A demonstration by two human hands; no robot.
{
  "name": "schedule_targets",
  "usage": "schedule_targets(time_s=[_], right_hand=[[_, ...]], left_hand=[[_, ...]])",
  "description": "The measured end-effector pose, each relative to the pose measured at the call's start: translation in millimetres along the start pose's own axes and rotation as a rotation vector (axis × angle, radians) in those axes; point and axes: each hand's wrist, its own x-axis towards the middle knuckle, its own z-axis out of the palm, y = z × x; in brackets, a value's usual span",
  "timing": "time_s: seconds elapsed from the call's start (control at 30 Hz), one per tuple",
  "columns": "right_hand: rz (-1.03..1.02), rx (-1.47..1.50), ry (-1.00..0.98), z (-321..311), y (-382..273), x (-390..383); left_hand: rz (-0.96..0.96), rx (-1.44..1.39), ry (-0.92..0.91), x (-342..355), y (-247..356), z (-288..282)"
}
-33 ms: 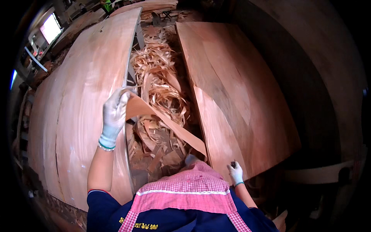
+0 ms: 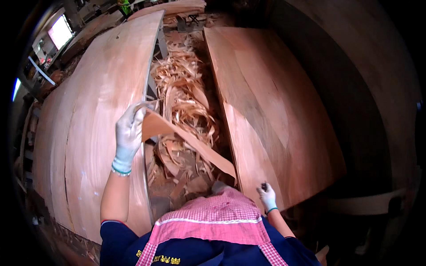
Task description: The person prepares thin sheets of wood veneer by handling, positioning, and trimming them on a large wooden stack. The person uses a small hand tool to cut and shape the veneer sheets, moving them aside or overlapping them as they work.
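My left hand (image 2: pixel 129 131), in a white glove with a green cuff, is closed on one end of a long thin strip of wood veneer (image 2: pixel 193 142). The strip slants down to the right across the gap, its far end at the edge of the right stack. My right hand (image 2: pixel 267 197), gloved too, is closed round a small dark tool (image 2: pixel 264 186); its blade or tip is too small to make out. It rests over the near end of the veneer sheets (image 2: pixel 284 115) on the right. Below my left hand lies the large wood panel (image 2: pixel 102 93) on the left.
Curled veneer scraps (image 2: pixel 184 95) heap up on the floor between the two panels. A metal-looking edge (image 2: pixel 147 80) runs along the left panel. At the far end lie more wood sheets (image 2: pixel 171 8). A pale curved bar (image 2: pixel 364 200) stands at the right.
My right hand has shifted slightly up and to the left with the dark tool. My left hand and the veneer strip have moved a little left.
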Motion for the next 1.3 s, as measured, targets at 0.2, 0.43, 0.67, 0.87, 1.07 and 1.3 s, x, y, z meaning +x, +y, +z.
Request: schedule_targets(time_s=[0.2, 0.43, 0.67, 0.87, 1.07, 1.3], right_hand=[[-0.403, -0.043, -0.439, 93, -243, 126], [-0.625, -0.033, -0.332, 254, -373, 243], [-0.437, 0.246, -0.286, 342, -465, 417], [-0.476, 0.395, -0.068, 384, -566, 528], [-0.58, 0.366, -0.218, 403, -636, 672], [-0.56, 0.098, -0.668, 554, -712, 802]], left_hand=[[-0.027, 0.244, 0.616, 75, -22, -71], [0.117, 0.285, 0.83, 158, -11, -95], [0.15, 0.081, 1.027, 300, -83, -120], [0.265, -0.027, 0.969, 425, -131, -134], [0.27, 0.13, 1.063, 506, -204, -165], [0.149, 0.343, 1.155, 574, -288, -206]])
